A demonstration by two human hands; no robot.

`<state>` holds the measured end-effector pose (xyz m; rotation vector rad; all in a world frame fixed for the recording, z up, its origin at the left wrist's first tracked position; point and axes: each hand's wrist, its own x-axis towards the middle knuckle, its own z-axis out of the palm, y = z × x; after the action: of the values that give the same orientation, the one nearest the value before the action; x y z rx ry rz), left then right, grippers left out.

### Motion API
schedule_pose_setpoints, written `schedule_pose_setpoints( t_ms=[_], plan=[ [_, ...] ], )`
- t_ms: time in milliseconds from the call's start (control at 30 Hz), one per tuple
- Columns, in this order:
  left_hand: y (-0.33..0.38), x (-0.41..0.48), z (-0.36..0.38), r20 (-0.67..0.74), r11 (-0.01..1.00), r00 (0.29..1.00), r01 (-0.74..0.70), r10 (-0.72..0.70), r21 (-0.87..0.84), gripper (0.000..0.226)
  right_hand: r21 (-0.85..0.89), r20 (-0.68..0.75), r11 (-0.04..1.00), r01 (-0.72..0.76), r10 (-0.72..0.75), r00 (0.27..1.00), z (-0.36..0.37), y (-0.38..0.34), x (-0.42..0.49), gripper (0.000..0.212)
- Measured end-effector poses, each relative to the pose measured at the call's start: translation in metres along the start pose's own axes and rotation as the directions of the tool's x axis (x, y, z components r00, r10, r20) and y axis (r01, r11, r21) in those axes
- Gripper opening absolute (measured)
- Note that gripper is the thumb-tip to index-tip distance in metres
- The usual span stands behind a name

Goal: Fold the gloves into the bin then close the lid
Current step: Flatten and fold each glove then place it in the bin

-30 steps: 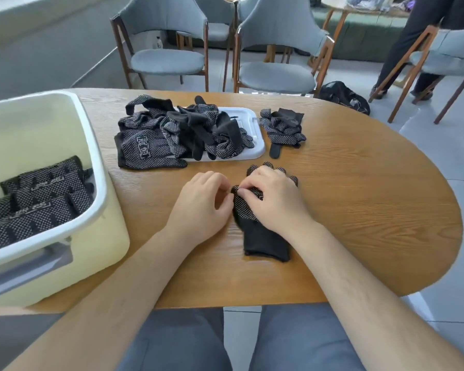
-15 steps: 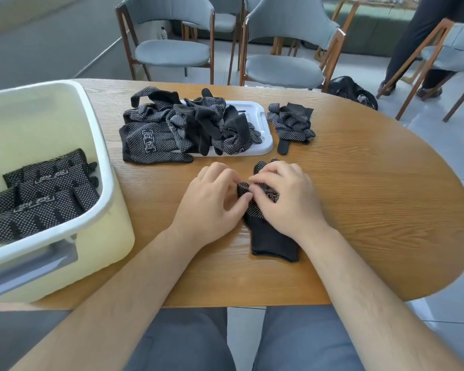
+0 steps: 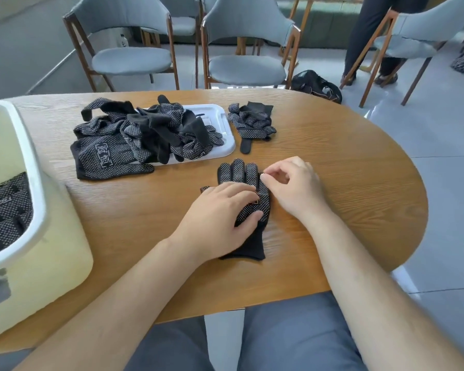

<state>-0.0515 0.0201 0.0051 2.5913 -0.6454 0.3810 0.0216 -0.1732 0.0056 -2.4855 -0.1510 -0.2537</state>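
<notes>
A heap of loose gloves [image 3: 145,132] sprawled over the white lid [image 3: 220,116] on the tabletop [image 3: 332,156], with a smaller bunch [image 3: 252,121] beside it and the bin [image 3: 39,199] at the left. Nearer, one glove [image 3: 241,175] lay flat, lengthwise away from the person, fingers toward the lid. The left hand [image 3: 220,218] pressed it with straight fingers, and the right hand [image 3: 292,186] pinched its right edge.

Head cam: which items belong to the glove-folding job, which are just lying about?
Job: spread glove, glove pile, smaller glove heap, white lid, bin, folded gloves inside it.
Lying about: chairs, black bag on the floor, bystander's legs.
</notes>
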Motion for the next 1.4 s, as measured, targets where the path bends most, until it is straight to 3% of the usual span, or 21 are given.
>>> schedule_pose_setpoints(
  t_ms=[167, 333, 400, 533, 667, 1033, 1167, 1267, 1400],
  plan=[
    [-0.003, -0.009, 0.009, 0.045, 0.998, 0.998, 0.036, -0.038, 0.051, 0.047, 0.068, -0.005, 0.994, 0.082, -0.082, 0.997, 0.0, 0.001, 0.0, 0.003],
    [-0.001, -0.012, 0.008, 0.046, 0.998, 0.998, 0.046, -0.048, 0.051, 0.048, -0.112, 0.07, 0.991, 0.072, -0.064, 0.995, 0.004, 0.0, 0.002, 0.035],
    [0.0, -0.013, 0.009, 0.047, 0.998, 0.998, 0.049, -0.051, 0.043, 0.05, -0.124, 0.077, 0.987, 0.099, -0.09, 0.993, 0.005, -0.001, 0.001, 0.033],
    [-0.001, -0.015, 0.008, 0.057, 0.998, 0.997, 0.05, -0.052, 0.032, 0.05, -0.021, 0.06, 0.992, 0.128, -0.126, 0.99, 0.004, -0.001, -0.003, 0.021],
    [-0.002, -0.015, 0.007, 0.068, 0.998, 0.996, 0.046, -0.049, 0.036, 0.051, 0.19, 0.05, 0.979, 0.073, -0.084, 0.995, 0.0, -0.004, -0.006, 0.019],
    [0.0, -0.018, 0.006, 0.049, 0.999, 0.998, 0.026, -0.027, 0.025, 0.045, 0.29, 0.068, 0.957, -0.025, 0.005, 0.998, 0.003, -0.005, 0.002, 0.02],
    [-0.001, -0.017, 0.006, 0.063, 0.999, 0.997, 0.033, -0.034, 0.01, 0.044, 0.223, 0.071, 0.974, -0.025, 0.009, 0.997, 0.006, -0.006, 0.005, 0.028],
    [-0.001, -0.016, 0.006, 0.07, 0.999, 0.997, 0.042, -0.041, -0.006, 0.044, 0.059, 0.121, 0.998, -0.012, 0.005, 0.993, 0.005, -0.014, 0.015, 0.036],
    [-0.001, -0.017, 0.006, 0.07, 0.998, 0.996, 0.054, -0.052, -0.02, 0.044, 0.026, 0.157, 0.997, 0.067, -0.071, 0.985, 0.007, -0.017, 0.019, 0.021]
  ],
)
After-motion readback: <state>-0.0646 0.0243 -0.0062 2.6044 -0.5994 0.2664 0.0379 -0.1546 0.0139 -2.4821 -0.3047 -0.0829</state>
